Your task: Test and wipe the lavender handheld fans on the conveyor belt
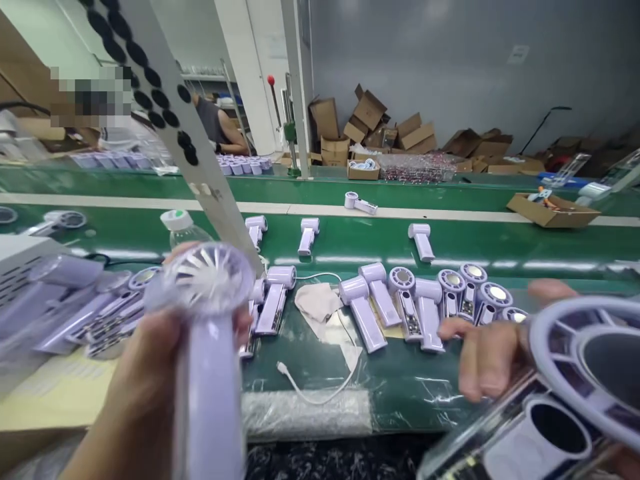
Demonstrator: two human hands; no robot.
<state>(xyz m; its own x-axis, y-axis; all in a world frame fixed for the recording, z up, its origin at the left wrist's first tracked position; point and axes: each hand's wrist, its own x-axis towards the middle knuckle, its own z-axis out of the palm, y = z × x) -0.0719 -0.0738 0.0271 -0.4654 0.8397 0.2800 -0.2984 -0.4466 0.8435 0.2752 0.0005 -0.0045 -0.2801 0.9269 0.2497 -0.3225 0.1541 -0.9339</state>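
My left hand (pixel 145 360) is closed around a lilac handheld fan (pixel 210 393), held upright with its bladed head at the top; the blades look slightly blurred. On the right, close to the camera, my right hand (pixel 493 360) grips a second handheld fan (pixel 537 433). Its round grille faces me and its handle shows a dark oval opening; part of that hand is hidden behind it. Between my hands, several fans (pixel 367 320) lie on the green bench, some back side up, others with exposed inner parts. A white cable (pixel 320 402) curls beside a pale cloth (pixel 317 307).
A slanted metal post (pixel 220 207) rises behind my left hand, near a capped clear bottle (pixel 185 227). More fans (pixel 95 307) are heaped at left. Spaced fans lie on the green conveyor (pixel 360 243). Beyond are an open carton (pixel 553 210), piled boxes and a person in a dark top (pixel 215 123).
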